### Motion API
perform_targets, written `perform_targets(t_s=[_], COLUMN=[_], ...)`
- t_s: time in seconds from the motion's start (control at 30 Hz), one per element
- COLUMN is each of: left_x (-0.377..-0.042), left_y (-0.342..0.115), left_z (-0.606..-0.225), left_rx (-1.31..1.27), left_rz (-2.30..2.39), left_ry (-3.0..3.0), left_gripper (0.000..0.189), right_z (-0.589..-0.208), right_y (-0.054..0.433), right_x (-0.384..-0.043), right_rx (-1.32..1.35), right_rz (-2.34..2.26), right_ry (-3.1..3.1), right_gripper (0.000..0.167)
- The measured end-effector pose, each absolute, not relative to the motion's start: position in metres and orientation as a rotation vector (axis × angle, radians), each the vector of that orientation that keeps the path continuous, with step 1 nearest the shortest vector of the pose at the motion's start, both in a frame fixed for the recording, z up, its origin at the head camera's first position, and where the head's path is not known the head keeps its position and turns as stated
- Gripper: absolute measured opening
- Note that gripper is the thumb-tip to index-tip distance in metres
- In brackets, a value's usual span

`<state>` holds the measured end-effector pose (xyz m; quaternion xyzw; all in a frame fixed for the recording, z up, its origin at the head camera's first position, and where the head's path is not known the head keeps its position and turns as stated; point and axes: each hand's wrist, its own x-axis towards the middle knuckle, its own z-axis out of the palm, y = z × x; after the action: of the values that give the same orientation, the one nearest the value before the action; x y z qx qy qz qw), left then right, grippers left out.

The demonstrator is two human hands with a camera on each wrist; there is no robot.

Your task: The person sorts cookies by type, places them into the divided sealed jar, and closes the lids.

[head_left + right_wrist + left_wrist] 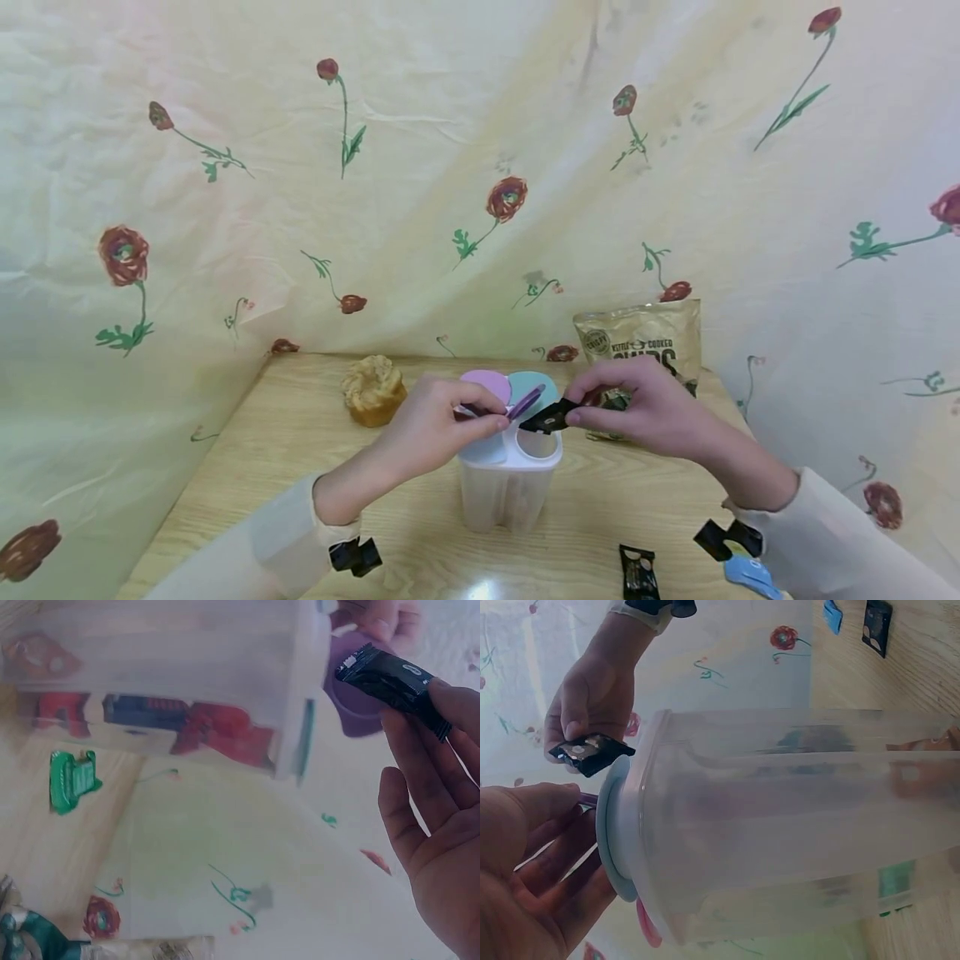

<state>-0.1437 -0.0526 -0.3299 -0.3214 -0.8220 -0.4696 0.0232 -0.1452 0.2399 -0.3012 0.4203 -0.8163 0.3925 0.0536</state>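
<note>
A clear divided canister with a white top stands on the table, its pink lid, teal lid and pale blue lid in place. Over its uncovered front-right opening, my left hand pinches a purple lid, tilted up. Between thumb and fingers, my right hand holds a small black packet just above that opening. Through the wall, the right wrist view shows red wrappers and a dark blue packet inside.
A ring-shaped cake sits at the back left and a gold chips bag stands at the back right. Near the front right lie another black packet and a blue packet. A green packet lies beside the canister.
</note>
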Motion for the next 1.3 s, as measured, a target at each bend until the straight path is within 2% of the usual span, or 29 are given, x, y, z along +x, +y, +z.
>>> perform_targets(t_s=[0.37, 0.9, 1.1, 1.3], left_x=[-0.146, -0.149, -0.149, -0.149], left_y=[-0.054, -0.053, -0.053, -0.053], left_z=[-0.332, -0.333, -0.333, -0.332], left_rx=[-1.016, -1.031, -1.026, -1.020], left_rz=[-1.455, -1.460, -1.466, -1.464], left_ry=[-2.525, -2.513, -2.521, -2.535], left_gripper=[0.004, 0.006, 0.005, 0.005], right_z=[-0.315, -0.321, -0.326, -0.327], right_y=[0.229, 0.216, 0.205, 0.208], right_x=[-0.153, -0.162, -0.158, -0.157], right_rx=[1.242, 1.310, 1.391, 1.350], right_rz=[1.173, 0.952, 0.689, 0.809], right_ry=[-2.599, -2.631, -2.597, -2.620], right_gripper=[0.014, 0.016, 0.008, 0.012])
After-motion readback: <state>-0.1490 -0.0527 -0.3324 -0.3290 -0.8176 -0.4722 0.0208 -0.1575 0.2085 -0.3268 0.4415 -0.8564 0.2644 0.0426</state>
